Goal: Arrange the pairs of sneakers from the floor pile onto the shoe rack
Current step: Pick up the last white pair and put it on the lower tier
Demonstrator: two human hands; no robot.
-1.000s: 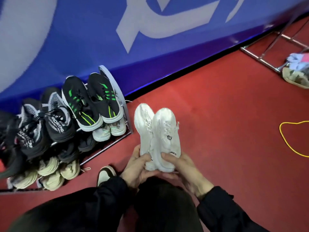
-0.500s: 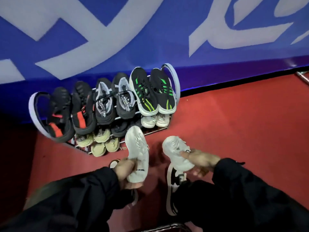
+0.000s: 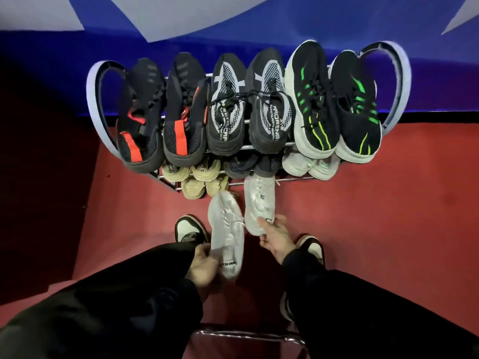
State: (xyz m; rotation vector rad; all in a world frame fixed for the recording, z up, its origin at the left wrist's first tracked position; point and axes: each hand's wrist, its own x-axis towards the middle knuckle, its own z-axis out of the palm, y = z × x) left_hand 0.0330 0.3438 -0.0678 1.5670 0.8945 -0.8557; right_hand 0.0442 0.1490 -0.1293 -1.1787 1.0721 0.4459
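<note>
Hands point(image 3: 204, 265) point(image 3: 276, 235) hold white sneakers point(image 3: 228, 239).

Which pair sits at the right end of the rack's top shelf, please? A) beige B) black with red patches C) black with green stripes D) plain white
C: the black sneakers with green stripes rest at the right end of the shoe rack, on the top shelf.

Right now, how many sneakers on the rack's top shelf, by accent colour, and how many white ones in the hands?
Black sneakers with red accents: 2
Black sneakers with grey mesh and lettering: 2
Black sneakers with green stripes: 2
White sneakers, one in the left hand, one in the right hand: 2
Total: 8
</note>
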